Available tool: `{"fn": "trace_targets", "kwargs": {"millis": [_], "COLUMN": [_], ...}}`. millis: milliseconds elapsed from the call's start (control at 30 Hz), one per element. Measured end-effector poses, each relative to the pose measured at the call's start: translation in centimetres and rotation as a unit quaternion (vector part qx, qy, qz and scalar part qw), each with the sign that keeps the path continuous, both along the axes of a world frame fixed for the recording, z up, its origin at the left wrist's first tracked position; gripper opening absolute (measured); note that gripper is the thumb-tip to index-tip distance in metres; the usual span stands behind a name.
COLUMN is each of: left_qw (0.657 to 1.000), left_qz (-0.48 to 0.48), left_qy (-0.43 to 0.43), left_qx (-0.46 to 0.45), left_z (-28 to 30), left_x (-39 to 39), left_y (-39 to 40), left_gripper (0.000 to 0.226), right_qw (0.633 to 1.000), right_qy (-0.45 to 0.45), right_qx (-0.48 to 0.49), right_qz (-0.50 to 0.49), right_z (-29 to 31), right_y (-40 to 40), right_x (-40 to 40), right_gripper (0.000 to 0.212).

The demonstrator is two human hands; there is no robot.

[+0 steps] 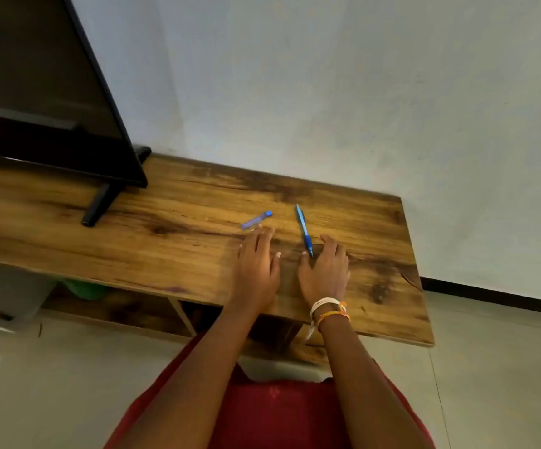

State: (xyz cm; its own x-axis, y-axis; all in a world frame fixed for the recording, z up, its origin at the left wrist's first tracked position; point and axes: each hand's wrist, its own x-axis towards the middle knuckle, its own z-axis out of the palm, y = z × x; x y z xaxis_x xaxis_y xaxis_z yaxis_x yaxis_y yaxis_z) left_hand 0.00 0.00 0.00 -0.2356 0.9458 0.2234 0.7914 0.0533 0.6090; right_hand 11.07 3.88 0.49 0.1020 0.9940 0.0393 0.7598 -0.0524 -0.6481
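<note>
Blue pen point(304, 230) flat on a wooden table point(181, 247), just beside the thumb of the right hand point(324, 267) and slanting away past its fingertips. Small blue tube point(256, 219) just beyond the fingertips of the left hand point(258, 260), contact too close to call. Both hands palm-down on the wood, side by side, fingers straight, gripping nothing; corded bands point(327, 307) at the right wrist, dark screen point(45, 92) well off beyond the left hand.

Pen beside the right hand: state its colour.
The pen is blue, with a darker blue grip section; the head view shows it.

head view | from above, facing forward-down | close over wooden table point(178, 228)
</note>
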Motion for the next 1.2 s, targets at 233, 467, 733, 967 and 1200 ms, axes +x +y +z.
{"fn": "trace_targets", "kwargs": {"millis": [233, 467, 733, 967, 1200], "left_qw": [0.998, 0.995, 0.966, 0.797, 0.682], "left_qz": [-0.015, 0.03, 0.053, 0.063, 0.052], "left_qy": [0.043, 0.073, -0.226, -0.6, -0.729], "left_qx": [0.037, 0.055, 0.112, 0.022, 0.01], "left_z": [-2.0, -3.1, -1.5, 0.1, 0.4], "left_x": [-1.0, -1.3, -1.5, 0.2, 0.9], "left_y": [4.2, 5.6, 6.7, 7.2, 7.3], "left_gripper": [0.033, 0.023, 0.021, 0.038, 0.013], "right_qw": [0.996, 0.998, 0.83, 0.715, 0.771], "right_qy": [-0.073, -0.026, 0.541, 0.684, 0.615], "right_qx": [0.052, 0.057, -0.06, -0.127, -0.165], "right_qz": [0.004, 0.019, -0.126, -0.067, 0.016], "right_z": [-1.3, -1.8, -0.1, 0.2, 0.6], "right_y": [4.3, 6.1, 7.4, 6.8, 6.3], "right_x": [-0.4, 0.0, -1.2, -1.5, -1.3], "right_gripper": [0.041, 0.022, 0.01, 0.006, 0.011]}}
